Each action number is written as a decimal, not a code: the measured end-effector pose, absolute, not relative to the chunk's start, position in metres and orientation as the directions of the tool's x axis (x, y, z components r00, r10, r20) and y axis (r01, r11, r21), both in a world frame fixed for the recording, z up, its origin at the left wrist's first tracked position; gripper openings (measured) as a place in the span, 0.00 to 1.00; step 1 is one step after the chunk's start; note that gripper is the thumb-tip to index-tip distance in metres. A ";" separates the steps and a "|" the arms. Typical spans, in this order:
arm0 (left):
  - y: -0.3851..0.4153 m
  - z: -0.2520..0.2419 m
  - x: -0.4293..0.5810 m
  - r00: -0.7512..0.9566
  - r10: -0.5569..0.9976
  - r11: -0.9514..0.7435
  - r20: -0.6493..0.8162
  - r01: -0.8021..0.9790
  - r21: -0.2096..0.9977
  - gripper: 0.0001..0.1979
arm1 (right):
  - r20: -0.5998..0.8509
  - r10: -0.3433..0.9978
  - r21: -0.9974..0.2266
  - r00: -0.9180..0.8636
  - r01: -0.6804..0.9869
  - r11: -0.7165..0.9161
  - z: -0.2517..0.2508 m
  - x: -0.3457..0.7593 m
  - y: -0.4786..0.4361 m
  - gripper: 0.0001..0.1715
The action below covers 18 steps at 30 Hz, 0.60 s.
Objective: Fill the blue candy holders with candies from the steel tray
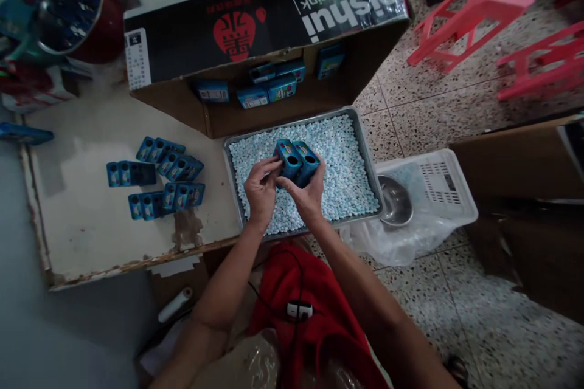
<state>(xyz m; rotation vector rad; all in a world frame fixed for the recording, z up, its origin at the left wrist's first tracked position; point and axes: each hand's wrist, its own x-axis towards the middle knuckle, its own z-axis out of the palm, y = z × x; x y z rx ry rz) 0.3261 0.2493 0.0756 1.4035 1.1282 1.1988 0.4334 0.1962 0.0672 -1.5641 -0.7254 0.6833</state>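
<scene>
We are gripping two small blue open-topped plastic boxes with left hand and right hand fingers closed around them over the metal tray of pale blue-white pellets, risking tipping and spilling

blue boxes | pale blue-white pellets (speckled) | grey tray | pink stools

Both bare forearms reach forward, converging. Left hand and right hand meet, fingers curled, gripping.
</scene>
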 end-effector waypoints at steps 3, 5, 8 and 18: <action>0.272 0.069 0.315 0.136 0.987 -0.113 0.090 0.172 0.979 0.34 | -0.087 0.762 -0.992 0.642 0.010 -0.122 0.058 0.436 0.191 0.50; 0.290 0.067 0.305 0.266 0.964 -0.050 0.003 0.171 0.984 0.52 | -0.103 0.804 -0.994 0.585 -0.030 -0.105 0.055 0.437 0.187 0.49; 0.304 0.068 0.291 0.634 0.748 0.199 -0.198 0.070 0.977 0.56 | -0.063 0.898 -0.997 0.435 -0.059 -0.041 0.059 0.436 0.182 0.50; 0.252 0.053 0.271 0.574 0.616 0.624 -0.539 0.062 0.779 0.43 | -0.248 0.953 -0.968 0.172 -0.077 -0.238 0.047 0.425 0.165 0.46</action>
